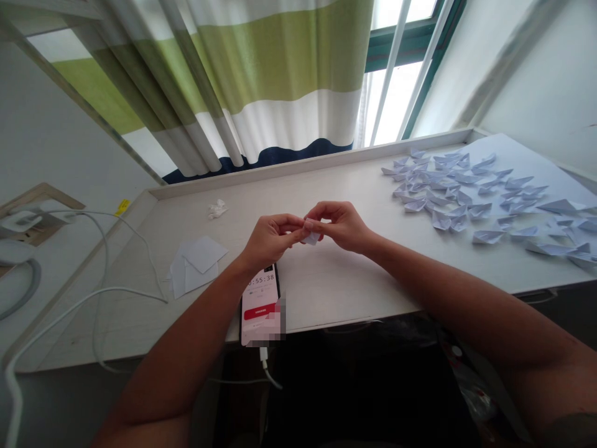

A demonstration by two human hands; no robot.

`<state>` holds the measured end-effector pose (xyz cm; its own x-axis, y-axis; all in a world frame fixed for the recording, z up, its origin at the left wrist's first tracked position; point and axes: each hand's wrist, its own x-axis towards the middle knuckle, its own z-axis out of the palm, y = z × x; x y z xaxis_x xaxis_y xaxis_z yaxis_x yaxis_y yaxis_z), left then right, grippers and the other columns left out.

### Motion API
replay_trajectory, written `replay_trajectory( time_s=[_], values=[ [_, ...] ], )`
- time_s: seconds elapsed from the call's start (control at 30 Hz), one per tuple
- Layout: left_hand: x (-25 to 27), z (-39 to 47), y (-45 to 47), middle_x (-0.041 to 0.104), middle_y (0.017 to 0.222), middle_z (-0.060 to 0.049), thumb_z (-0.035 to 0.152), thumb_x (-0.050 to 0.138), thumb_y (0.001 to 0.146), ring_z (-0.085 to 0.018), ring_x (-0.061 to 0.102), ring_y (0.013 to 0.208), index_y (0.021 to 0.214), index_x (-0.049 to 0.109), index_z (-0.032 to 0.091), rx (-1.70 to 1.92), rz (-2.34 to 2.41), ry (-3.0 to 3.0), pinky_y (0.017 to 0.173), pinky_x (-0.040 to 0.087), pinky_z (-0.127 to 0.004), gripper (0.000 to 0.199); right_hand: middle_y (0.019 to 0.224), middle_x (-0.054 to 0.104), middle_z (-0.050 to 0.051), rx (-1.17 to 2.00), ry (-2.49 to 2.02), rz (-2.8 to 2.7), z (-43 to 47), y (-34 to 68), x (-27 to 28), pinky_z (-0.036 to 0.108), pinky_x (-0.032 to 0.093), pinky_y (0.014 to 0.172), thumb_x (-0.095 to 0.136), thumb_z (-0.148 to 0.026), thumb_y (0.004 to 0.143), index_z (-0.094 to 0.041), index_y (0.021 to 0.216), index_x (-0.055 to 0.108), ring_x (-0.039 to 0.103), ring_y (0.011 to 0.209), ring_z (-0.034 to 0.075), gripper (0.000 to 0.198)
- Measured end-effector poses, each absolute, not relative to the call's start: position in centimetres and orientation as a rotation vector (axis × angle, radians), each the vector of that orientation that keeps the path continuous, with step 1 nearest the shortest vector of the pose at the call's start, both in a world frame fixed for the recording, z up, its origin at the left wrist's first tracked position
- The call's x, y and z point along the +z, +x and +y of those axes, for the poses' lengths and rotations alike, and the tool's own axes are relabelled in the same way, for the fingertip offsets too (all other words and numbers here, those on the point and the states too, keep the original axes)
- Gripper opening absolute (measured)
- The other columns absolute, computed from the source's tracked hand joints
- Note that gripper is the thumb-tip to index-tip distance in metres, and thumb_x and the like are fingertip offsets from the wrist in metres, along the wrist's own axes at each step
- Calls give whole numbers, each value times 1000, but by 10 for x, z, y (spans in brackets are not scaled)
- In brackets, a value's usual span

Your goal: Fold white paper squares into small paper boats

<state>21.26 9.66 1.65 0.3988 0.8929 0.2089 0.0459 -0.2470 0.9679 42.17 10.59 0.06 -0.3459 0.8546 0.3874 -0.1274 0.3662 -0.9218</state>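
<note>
A small folded piece of white paper [312, 238] is pinched between my two hands above the middle of the desk. My left hand [274, 238] grips it from the left, thumb and fingers closed. From the right, my right hand [339, 225] closes on the same paper, its thumb meeting the left fingertips. Most of the paper is hidden by the fingers. Under my left wrist lies a phone [260, 311] with a timer on its screen. To its left rests a small stack of white paper sheets [196, 264].
Many folded paper boats [459, 186] crowd the right side of the white desk [345, 283]. A crumpled tissue [217, 209] lies at the back left. White cables [105, 292] run across the left edge, and a charging cable [264, 358] hangs from the phone. A striped curtain [284, 68] hangs behind.
</note>
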Motion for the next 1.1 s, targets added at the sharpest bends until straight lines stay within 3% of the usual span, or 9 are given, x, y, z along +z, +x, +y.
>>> replay_trajectory(
  time_s=[0.17, 0.4, 0.77, 1.1],
  values=[
    [15, 95, 214, 86, 90, -11, 46, 99, 75, -24, 82, 83, 94, 85, 16, 1031, 823, 1573, 77, 67, -37, 39, 80, 79, 5, 1194, -663, -1614, 106, 423, 3, 29, 61, 59, 93, -60, 80, -17, 87, 79, 72, 69, 16, 46],
    [12, 94, 215, 86, 89, -10, 41, 101, 74, -22, 81, 80, 93, 86, 16, 1028, 815, 1573, 79, 66, -36, 34, 77, 79, 5, 1175, -653, -1606, 106, 422, -1, 30, 61, 61, 94, -57, 80, -18, 85, 78, 73, 71, 17, 43],
    [11, 99, 214, 83, 82, -8, 47, 95, 80, -16, 70, 66, 91, 88, 19, 1146, 986, 1773, 58, 52, -28, 31, 91, 81, 7, 1127, -726, -1603, 109, 426, 0, 31, 64, 66, 90, -50, 84, -18, 93, 82, 75, 83, 19, 35],
    [15, 97, 211, 84, 83, -8, 47, 91, 84, -16, 68, 66, 94, 89, 20, 1094, 938, 1796, 61, 54, -29, 29, 90, 77, 6, 1121, -685, -1651, 108, 427, 0, 29, 59, 61, 91, -53, 85, -19, 90, 85, 71, 79, 17, 35]
  ],
)
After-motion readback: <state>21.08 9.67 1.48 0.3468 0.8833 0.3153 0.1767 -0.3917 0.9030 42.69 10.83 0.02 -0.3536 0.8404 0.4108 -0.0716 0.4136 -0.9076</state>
